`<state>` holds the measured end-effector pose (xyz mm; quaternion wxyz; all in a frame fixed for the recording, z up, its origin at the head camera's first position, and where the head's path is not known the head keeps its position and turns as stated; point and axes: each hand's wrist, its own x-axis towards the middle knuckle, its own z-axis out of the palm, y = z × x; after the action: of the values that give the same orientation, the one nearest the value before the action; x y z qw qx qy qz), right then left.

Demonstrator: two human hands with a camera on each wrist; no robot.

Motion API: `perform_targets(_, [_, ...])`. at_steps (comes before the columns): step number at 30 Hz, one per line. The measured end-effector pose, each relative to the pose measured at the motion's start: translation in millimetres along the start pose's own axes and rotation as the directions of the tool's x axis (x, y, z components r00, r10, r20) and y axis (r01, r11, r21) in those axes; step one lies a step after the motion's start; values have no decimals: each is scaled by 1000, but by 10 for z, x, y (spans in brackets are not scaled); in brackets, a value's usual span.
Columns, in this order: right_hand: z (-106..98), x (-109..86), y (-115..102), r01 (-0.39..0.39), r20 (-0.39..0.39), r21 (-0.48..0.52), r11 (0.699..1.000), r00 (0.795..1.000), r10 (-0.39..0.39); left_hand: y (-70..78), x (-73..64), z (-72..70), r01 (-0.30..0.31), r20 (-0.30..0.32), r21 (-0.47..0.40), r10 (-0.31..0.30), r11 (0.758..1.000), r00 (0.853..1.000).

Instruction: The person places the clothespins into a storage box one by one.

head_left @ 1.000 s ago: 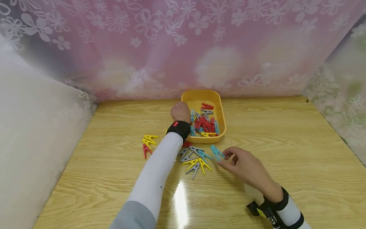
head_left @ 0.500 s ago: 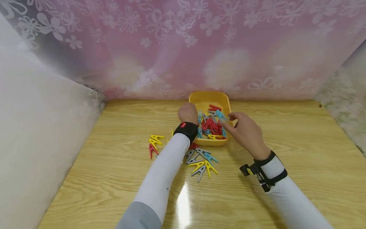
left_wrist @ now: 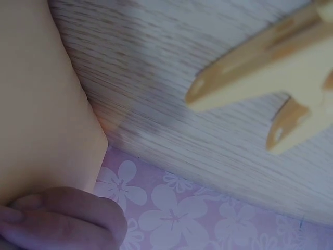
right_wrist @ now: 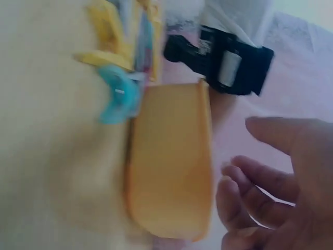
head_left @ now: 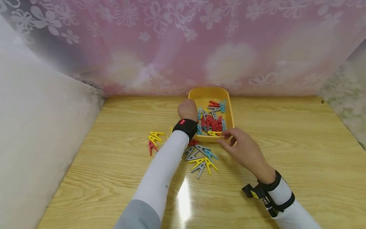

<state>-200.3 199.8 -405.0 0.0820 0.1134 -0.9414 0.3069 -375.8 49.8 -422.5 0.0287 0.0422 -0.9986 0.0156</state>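
A yellow plastic box (head_left: 208,92) stands at the back of the table, holding several red, grey, blue and yellow clothespins (head_left: 213,122). My left hand (head_left: 187,109) grips the box's left rim with curled fingers; its fingertips are hidden in the head view. In the left wrist view the fingers (left_wrist: 67,219) bend against the box. My right hand (head_left: 243,148) hovers by the front right corner, thumb and fingers apart and nothing between them. A blue clothespin (head_left: 222,106) leans near the inner right wall. More clothespins (head_left: 200,159) lie before the box.
Two yellow clothespins (head_left: 155,135) and a red clothespin (head_left: 152,147) lie on the table (head_left: 114,171) left of the left forearm. That forearm hides part of the pile. A flowered pink curtain (head_left: 171,57) hangs right behind the box.
My right hand carried a blue clothespin from the front of the table into the box, let it go at the right wall, and drew back toward the front. The left hand stays on the rim.
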Motion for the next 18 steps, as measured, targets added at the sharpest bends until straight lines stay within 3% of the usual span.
perform_targets(3, [79,-105,13,-53,102,-28,998,993,55,2,5,-8,6,9,-4,-6,1000,1000])
perform_targets(8, [190,-231,-20,-124,262,-71,990,955,138,-5,7,-10,12,-1,7,-12,1000,1000])
perform_targets(18, [306,-385,-130,-161,334,-185,969,917,217,-8,-11,-7,-11,-5,2,11,1000,1000])
